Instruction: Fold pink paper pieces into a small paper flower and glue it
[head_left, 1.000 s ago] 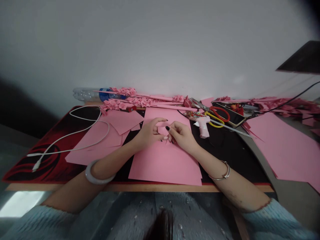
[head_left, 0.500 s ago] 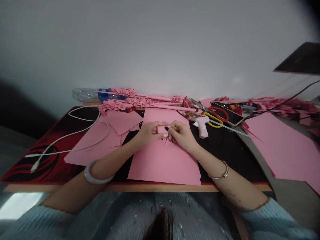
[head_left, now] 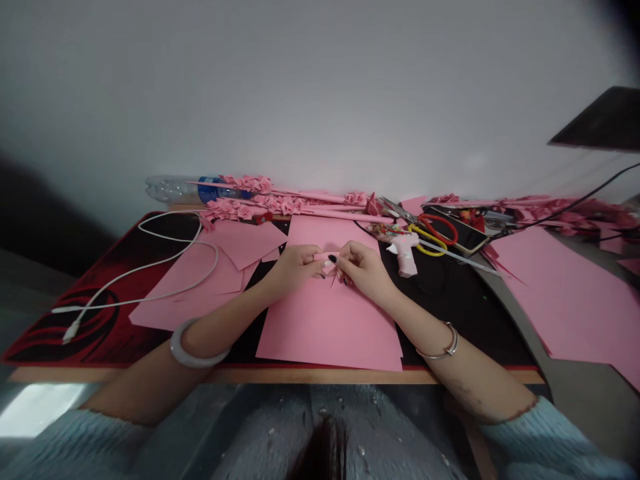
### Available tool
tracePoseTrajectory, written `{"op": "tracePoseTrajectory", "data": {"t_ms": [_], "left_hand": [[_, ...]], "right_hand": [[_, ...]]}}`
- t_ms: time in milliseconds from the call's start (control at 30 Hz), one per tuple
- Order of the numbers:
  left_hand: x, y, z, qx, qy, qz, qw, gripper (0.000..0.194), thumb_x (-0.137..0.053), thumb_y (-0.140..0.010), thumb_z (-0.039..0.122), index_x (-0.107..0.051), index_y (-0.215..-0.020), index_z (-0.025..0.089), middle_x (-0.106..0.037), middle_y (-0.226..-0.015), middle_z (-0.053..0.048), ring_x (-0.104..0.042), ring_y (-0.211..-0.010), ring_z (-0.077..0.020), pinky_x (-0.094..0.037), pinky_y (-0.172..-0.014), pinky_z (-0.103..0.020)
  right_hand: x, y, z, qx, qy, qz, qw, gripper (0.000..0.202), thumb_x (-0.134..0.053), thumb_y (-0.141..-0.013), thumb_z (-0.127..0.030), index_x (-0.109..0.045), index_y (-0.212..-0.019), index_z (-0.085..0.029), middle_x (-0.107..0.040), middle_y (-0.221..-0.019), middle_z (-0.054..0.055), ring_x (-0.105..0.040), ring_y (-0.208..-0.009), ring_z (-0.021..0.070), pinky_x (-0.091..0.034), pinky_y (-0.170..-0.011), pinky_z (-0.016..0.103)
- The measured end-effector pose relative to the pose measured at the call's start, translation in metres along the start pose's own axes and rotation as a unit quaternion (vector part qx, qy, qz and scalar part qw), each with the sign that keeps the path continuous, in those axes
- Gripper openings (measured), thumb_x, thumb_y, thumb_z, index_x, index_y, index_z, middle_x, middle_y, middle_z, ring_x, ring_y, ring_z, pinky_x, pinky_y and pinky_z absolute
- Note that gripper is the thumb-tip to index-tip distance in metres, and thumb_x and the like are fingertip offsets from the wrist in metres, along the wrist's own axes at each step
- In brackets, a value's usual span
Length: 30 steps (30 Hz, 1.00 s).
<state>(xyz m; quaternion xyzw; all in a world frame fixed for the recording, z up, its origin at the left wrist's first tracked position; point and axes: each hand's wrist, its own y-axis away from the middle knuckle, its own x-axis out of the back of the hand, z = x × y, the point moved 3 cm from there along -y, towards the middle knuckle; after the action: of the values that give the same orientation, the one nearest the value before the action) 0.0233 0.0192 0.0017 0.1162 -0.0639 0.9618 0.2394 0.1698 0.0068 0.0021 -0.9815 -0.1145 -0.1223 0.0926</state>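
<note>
Both hands meet over a large pink paper sheet in the middle of the desk. Between them is a small folded piece of pink paper. My left hand pinches its left side between thumb and fingers. From the right, my right hand grips the same piece, its dark thumbnail lying on top. The fingers partly cover the folds, so their exact shape is hidden. Just right of my right hand a pale pink glue gun lies on the black mat.
Scissors with red and yellow handles lie behind the glue gun. Pink paper flower stems and a plastic bottle line the wall. A white cable loops over sheets at left. More pink sheets lie at right.
My left thumb and fingers have shifted on the folded paper, which now appears tilted, showing less of its flat face. My right hand stays nearly still.
</note>
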Motion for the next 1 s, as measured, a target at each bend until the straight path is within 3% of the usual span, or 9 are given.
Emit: {"op": "tracePoseTrajectory", "data": {"t_ms": [100,200,367,700,1000], "left_hand": [[-0.001,0.000,-0.001,0.050,0.066,0.005,0.997,0.023,-0.055,-0.077,0.034,-0.058,-0.082,0.012,-0.064,-0.071,-0.004,-0.066,-0.067,-0.0159,-0.054,-0.066,-0.030],[0.000,0.000,0.002,0.050,0.094,0.016,0.994,0.029,-0.055,-0.077,0.039,-0.058,-0.085,0.012,-0.064,-0.072,-0.004,-0.067,-0.069,-0.0175,-0.054,-0.066,-0.030],[0.000,0.002,0.005,0.047,0.116,0.020,0.992,0.031,-0.058,-0.075,0.040,-0.058,-0.085,0.011,-0.064,-0.076,-0.005,-0.067,-0.071,-0.0190,-0.054,-0.069,-0.032],[-0.004,0.002,0.001,0.067,0.178,0.007,0.982,0.025,-0.056,-0.078,0.034,-0.060,-0.084,0.010,-0.065,-0.078,-0.005,-0.067,-0.078,-0.0201,-0.052,-0.076,-0.034],[-0.005,0.002,-0.001,0.055,0.172,-0.003,0.984,0.033,-0.054,-0.080,0.038,-0.062,-0.099,0.012,-0.066,-0.096,-0.010,-0.066,-0.081,-0.0213,-0.052,-0.077,-0.036]], "right_hand": [[0.004,0.000,-0.002,0.040,0.036,0.042,0.998,0.012,-0.053,-0.079,-0.029,-0.052,-0.084,-0.018,-0.056,-0.061,-0.002,-0.050,-0.049,0.0093,-0.040,-0.047,0.021],[0.008,0.000,-0.006,0.091,0.092,0.072,0.989,0.023,-0.052,-0.078,-0.025,-0.058,-0.100,-0.018,-0.061,-0.084,0.004,-0.054,-0.063,0.0108,-0.043,-0.054,0.022],[0.006,0.001,-0.009,0.145,0.137,0.060,0.978,0.031,-0.050,-0.080,-0.018,-0.060,-0.109,-0.021,-0.056,-0.112,0.007,-0.057,-0.081,0.0133,-0.049,-0.065,0.026],[0.005,0.003,-0.011,0.167,0.167,0.066,0.970,0.036,-0.046,-0.082,-0.014,-0.058,-0.114,-0.024,-0.054,-0.122,0.006,-0.052,-0.108,0.0181,-0.051,-0.076,0.029],[0.006,0.004,-0.013,0.160,0.122,0.082,0.976,0.030,-0.049,-0.079,-0.011,-0.066,-0.099,-0.025,-0.053,-0.122,0.006,-0.053,-0.107,0.0194,-0.051,-0.076,0.032]]}}
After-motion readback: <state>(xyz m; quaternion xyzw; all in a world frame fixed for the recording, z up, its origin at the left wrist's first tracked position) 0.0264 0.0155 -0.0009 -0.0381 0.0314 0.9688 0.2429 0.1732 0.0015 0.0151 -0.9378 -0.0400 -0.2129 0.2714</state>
